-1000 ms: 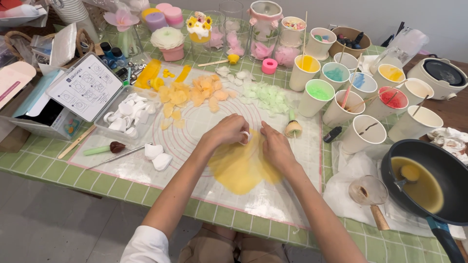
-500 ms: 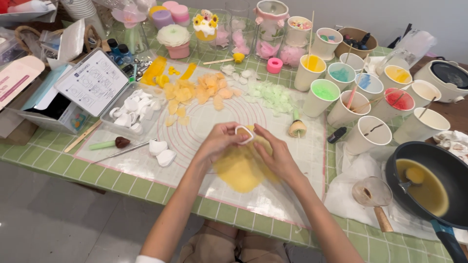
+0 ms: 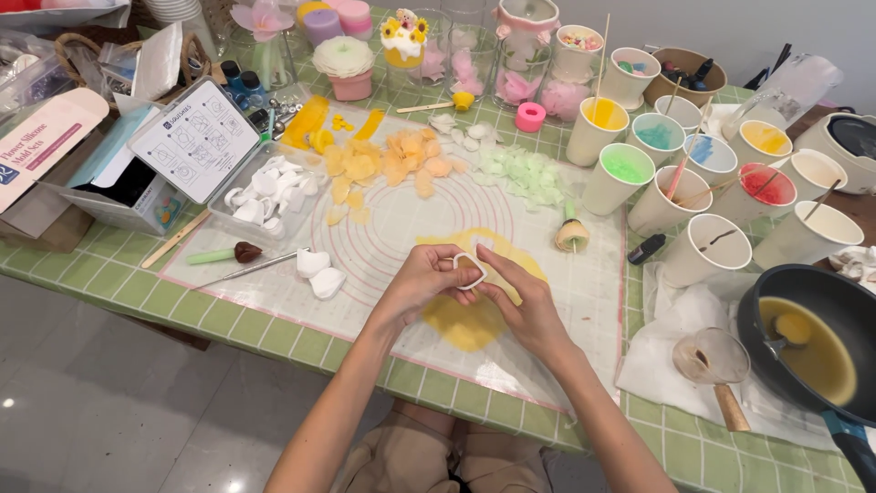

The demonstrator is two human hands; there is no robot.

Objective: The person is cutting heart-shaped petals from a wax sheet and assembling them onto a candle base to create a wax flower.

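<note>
My left hand and my right hand meet above a translucent mat and together pinch a small white petal-shaped cutter. Under them lies a flat sheet of yellow wax spread on the mat. Two white cutters rest on the mat to the left of my left hand. Piles of cut yellow and orange petals and pale green petals lie at the far side of the mat.
Paper cups of coloured wax with stir sticks crowd the right. A dark pan of yellow wax and a small glass sit at the near right. A clear box of white cutters, cartons and candle jars stand left and behind.
The hands have lifted off the yellow wax sheet and drawn toward me, now holding the white cutter between the fingertips. The view has shifted slightly.
</note>
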